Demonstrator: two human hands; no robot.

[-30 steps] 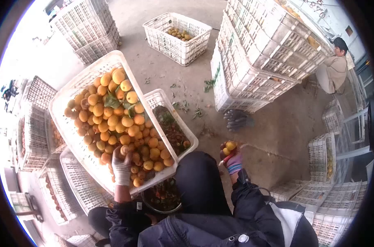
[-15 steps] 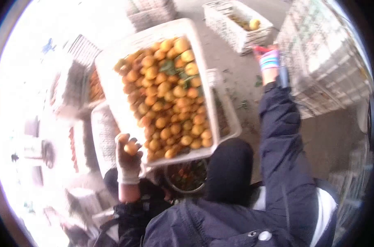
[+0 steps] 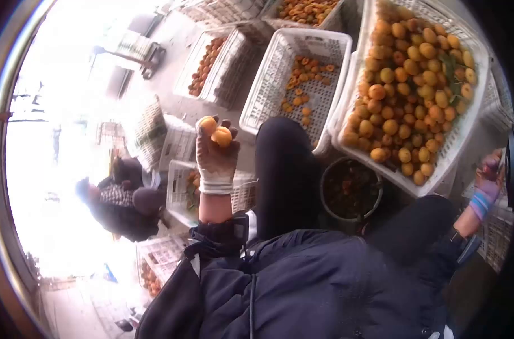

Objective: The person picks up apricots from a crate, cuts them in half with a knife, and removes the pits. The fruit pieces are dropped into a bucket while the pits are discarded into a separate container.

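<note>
My left hand (image 3: 217, 161), in a white-cuffed glove with a dirty palm, is raised palm up and curled around two orange apricots (image 3: 221, 137). At the far right, my right hand (image 3: 487, 174) wears a glove with a striped cuff. Its fingers are bent closed; what they hold, if anything, is too blurred to make out. Between the hands, toward the right, a large white crate (image 3: 381, 176) is heaped with whole apricots (image 3: 404, 90) and a few green leaves. Beside it, a second white crate (image 3: 271, 68) contains scattered apricot halves (image 3: 310, 70).
A round bucket (image 3: 323, 198) with dark scraps stands between my knees. More crates of fruit, such as a white crate (image 3: 226, 73), stand ahead and to the left. Another person (image 3: 127, 206) sits low at the left. A cart (image 3: 132, 48) stands farther back.
My view has swung left, so the apricot crate now appears farther right. My right hand has drawn back from its outstretched reach near a far crate. My left hand still holds the apricots.
</note>
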